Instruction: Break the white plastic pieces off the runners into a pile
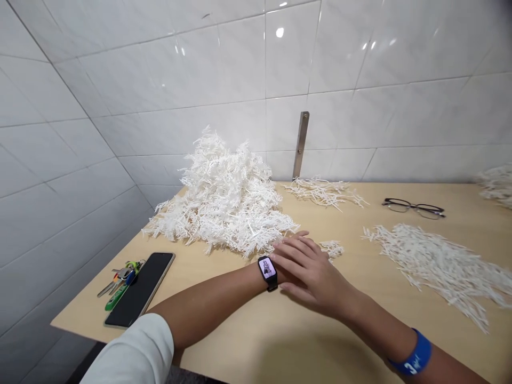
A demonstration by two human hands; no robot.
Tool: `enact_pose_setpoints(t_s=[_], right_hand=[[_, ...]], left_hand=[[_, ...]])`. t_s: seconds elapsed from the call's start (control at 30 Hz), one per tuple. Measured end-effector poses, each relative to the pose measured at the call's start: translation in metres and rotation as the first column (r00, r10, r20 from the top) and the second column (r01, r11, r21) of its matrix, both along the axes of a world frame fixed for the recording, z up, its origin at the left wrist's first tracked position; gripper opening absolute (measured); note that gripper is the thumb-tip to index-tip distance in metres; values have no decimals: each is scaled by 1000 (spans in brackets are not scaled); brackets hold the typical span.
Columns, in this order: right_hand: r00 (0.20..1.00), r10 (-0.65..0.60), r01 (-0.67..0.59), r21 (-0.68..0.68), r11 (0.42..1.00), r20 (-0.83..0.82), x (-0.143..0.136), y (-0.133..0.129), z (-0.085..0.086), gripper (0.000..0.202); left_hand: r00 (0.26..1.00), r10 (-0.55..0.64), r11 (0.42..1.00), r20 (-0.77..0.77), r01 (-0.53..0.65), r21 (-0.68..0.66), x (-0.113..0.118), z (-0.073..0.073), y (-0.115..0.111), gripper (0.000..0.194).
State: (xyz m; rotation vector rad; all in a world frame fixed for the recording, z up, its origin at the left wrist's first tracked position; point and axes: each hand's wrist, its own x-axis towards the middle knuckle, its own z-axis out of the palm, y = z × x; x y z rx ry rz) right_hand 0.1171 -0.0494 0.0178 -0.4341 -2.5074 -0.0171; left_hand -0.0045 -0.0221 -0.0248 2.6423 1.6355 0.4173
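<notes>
My right hand (316, 274) lies over the back of my left hand, its fingers stretched out and slightly apart near the left wrist. Beneath it, my left hand (285, 276) is mostly covered; one fingertip shows past the far side, and its other fingers are hidden. A black smartwatch (268, 270) with a lit screen is on the left wrist. Just beyond the hands rises a large heap of thin white branching strands (232, 197). A small cluster of white pieces (332, 249) lies close to the right hand.
Along the left edge of the table (224, 341) are a dark-screened phone (140, 290) and a bunch of keys (122, 280). Eyeglasses (414, 207) rest behind a flat spread of white pieces (444, 266). Longer white strands (324, 192) lie by a metal bar (301, 146) at the tiled wall.
</notes>
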Motion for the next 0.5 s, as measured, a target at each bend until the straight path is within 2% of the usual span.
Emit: enact_pose_setpoints(t_s=[0.07,0.13,0.2,0.23,0.3,0.37,0.43,0.5], right_hand=[[1000,10,-10,-4,1000,-1,-1,0,2,53],[997,-5,3,-21,1000,-71,2,5,3,47],[970,-116,96,-99,990,-212,11,17,2,37],[938,-208,166,-167,972,-277,18,25,0,33],[858,-398,294,-325,899,-324,35,45,-7,27],[817,-509,363,-445,819,-271,54,64,-17,26],[799,-557,340,-596,727,-225,67,77,-28,30],[817,-540,257,-709,657,-204,74,83,-36,35]], left_hand=[[993,-94,995,74,97,-38,0,3,-5,35],[982,-134,990,135,139,-27,-3,10,-6,35],[961,-176,983,214,182,-9,-9,20,-4,32],[931,-186,979,314,202,-20,-11,25,-1,29],[867,-149,972,475,216,-90,-15,33,4,33],[801,-58,965,596,197,-172,-14,37,9,40],[734,46,959,678,157,-235,-12,36,13,36],[650,112,947,752,160,-279,-10,34,16,23]])
